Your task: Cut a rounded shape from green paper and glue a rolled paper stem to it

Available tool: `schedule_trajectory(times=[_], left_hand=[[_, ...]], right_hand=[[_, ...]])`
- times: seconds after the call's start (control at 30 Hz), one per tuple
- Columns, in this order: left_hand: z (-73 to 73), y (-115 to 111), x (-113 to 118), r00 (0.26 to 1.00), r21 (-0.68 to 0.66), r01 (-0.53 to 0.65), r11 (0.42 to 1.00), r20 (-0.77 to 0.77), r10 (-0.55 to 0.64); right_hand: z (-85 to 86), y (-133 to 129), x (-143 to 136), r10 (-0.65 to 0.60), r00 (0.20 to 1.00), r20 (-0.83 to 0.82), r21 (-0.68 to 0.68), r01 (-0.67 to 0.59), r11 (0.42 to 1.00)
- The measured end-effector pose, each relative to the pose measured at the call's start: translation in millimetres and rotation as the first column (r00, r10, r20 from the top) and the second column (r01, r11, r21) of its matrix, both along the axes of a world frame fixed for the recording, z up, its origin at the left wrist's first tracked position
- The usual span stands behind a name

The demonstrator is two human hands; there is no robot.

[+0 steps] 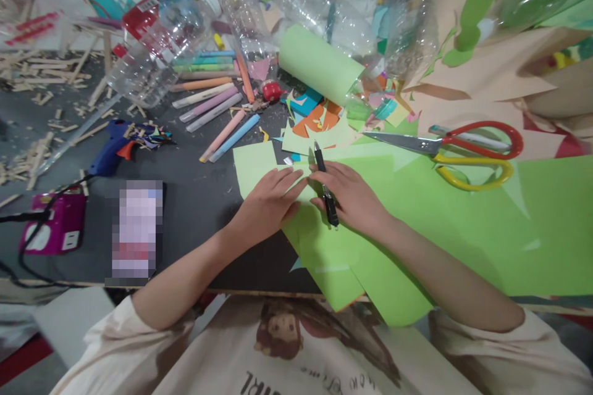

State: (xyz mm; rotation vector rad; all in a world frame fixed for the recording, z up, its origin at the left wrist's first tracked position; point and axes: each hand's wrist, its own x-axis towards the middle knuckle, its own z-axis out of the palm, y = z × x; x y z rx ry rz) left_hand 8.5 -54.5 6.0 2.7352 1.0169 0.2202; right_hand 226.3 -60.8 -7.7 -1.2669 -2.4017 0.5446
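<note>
My left hand [266, 207] lies with its fingers stretched out over a pale green piece of paper [250, 163], pressing it on the dark table. Just right of it, my right hand [354, 197] holds a black pen [330, 200] across its fingers, the tip pointing away from me. The fingertips of both hands come close together over the paper. Large bright green sheets [463, 222] spread under my right hand and forearm. Scissors [430, 145] with one red and one yellow handle rest on these sheets, blades toward the left.
Beyond my hands lie paper scraps [319, 120], a bottle wrapped in green paper [319, 65] and several clear plastic bottles. Markers [222, 105] are at centre left. Farther left are a blue glue gun [109, 148], wooden sticks [41, 68], a phone [138, 228] and a purple box [55, 222].
</note>
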Motion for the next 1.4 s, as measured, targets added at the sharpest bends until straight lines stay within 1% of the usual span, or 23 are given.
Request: schedule_trajectory(times=[0.13, 0.27, 0.43, 0.53, 0.77, 1.0, 1.13, 1.27, 1.4], left_hand=[[-0.6, 1.3, -0.2, 1.000, 0.003, 0.004, 1.000, 0.014, -0.004], [-0.3, 1.8, -0.3, 1.000, -0.004, -0.002, 1.000, 0.011, 0.002], [1.0, 0.0, 1.5, 1.000, 0.019, -0.013, 1.000, -0.023, 0.013], [0.9, -0.4, 1.8, 1.000, 0.040, -0.008, 0.999, -0.018, 0.009], [-0.6, -0.9, 1.8, 1.000, 0.053, -0.009, 0.999, 0.005, 0.009], [-0.3, -4.4, 3.6, 0.999, 0.087, -0.037, 0.996, -0.032, 0.039], [-1.1, -5.4, 3.9, 0.998, 0.075, -0.041, 0.996, -0.034, 0.044], [-2.9, -5.5, 3.4, 0.999, 0.078, -0.041, 0.996, -0.015, 0.042], [-3.9, -5.3, 2.8, 0.999, 0.092, -0.041, 0.995, 0.004, 0.041]], right_hand=[[1.5, -0.1, 0.1, 0.006, 1.000, 0.008, 0.007, -0.006, 1.000], [2.7, 0.2, 0.1, 0.003, 0.999, 0.041, -0.021, -0.002, 1.000], [1.7, 0.8, 0.4, 0.005, 0.999, 0.049, -0.020, -0.004, 1.000], [1.6, 1.2, 0.8, 0.004, 0.999, 0.050, -0.020, -0.003, 1.000], [2.3, 1.2, 0.8, -0.001, 0.999, 0.044, -0.009, 0.001, 1.000], [0.8, 0.9, 0.8, 0.005, 0.999, 0.034, -0.007, -0.005, 1.000], [-0.3, 0.4, 1.3, 0.005, 0.999, 0.038, -0.001, -0.005, 1.000], [-1.7, 0.2, 1.4, 0.005, 0.999, 0.032, 0.000, -0.005, 1.000], [-3.8, 0.9, 2.1, 0.006, 1.000, -0.008, 0.013, -0.006, 1.000]])
